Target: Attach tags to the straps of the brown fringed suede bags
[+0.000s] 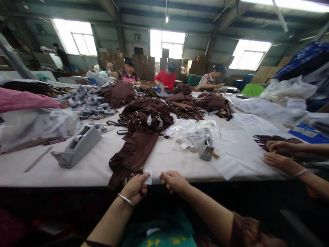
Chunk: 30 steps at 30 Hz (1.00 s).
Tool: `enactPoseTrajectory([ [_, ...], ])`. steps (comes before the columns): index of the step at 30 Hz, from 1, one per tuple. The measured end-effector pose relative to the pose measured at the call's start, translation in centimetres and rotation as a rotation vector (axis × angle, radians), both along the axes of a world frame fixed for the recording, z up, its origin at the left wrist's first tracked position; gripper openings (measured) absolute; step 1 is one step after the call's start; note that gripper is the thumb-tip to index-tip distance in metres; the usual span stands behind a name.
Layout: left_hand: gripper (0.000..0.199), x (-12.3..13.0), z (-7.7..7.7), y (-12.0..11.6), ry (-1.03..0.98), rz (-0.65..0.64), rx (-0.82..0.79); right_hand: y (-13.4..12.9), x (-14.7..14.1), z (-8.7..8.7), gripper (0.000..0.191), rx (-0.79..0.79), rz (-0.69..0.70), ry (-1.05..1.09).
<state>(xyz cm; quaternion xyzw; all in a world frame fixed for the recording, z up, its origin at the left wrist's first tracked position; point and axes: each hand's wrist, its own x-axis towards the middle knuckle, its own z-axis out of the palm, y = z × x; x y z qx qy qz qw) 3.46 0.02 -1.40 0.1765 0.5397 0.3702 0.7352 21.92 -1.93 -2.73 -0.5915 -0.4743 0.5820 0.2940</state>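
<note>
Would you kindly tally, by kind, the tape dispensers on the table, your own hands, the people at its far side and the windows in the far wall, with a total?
Tape dispensers: 2
Own hands: 2
People at the far side: 3
Windows: 3
Total: 10

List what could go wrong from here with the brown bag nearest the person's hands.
The brown bag lies with its fringe at the table's front edge, so a tug might drag it off.

The left hand pinches a small white tag at that edge; if it slips, it could fall to the floor.

Clear plastic is bunched against the grey dispenser and might snag if either is moved.
</note>
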Motion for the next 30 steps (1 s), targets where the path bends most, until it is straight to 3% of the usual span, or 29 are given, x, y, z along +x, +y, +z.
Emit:
enactPoseTrajectory([
  [3,0.016,-0.2,-0.4,-0.4,0.021,-0.047,0.032,2.2,-4.3,0.4,0.038,-0.072,-0.016,0.015],
  [6,0.023,-0.5,-0.7,-0.8,0.062,-0.061,0.072,3.6,-6.0,0.9,0.024,-0.059,-0.094,0.016],
  [11,0.027,-1.3,-0.4,-2.0,0.004,-0.035,0.102,3.3,-5.2,0.5,0.017,0.045,-0.167,0.043],
  [16,0.018,-2.8,-0.1,-2.9,0.001,-0.066,0.004,1.1,-4.1,0.4,0.02,0.122,-0.094,0.035],
  [22,0.012,-4.0,0.3,-3.3,-0.065,-0.085,-0.039,-1.0,-4.5,0.2,0.019,0.1,-0.005,0.061],
  [26,0.021,-3.9,0.7,-3.3,-0.012,-0.094,-0.012,-2.0,-4.8,-0.2,0.018,0.109,-0.005,0.063],
  [30,0.03,-3.6,0.7,-2.9,-0.161,-0.114,-0.118,-2.5,-4.6,-0.6,0.02,0.094,-0.057,0.119],
])
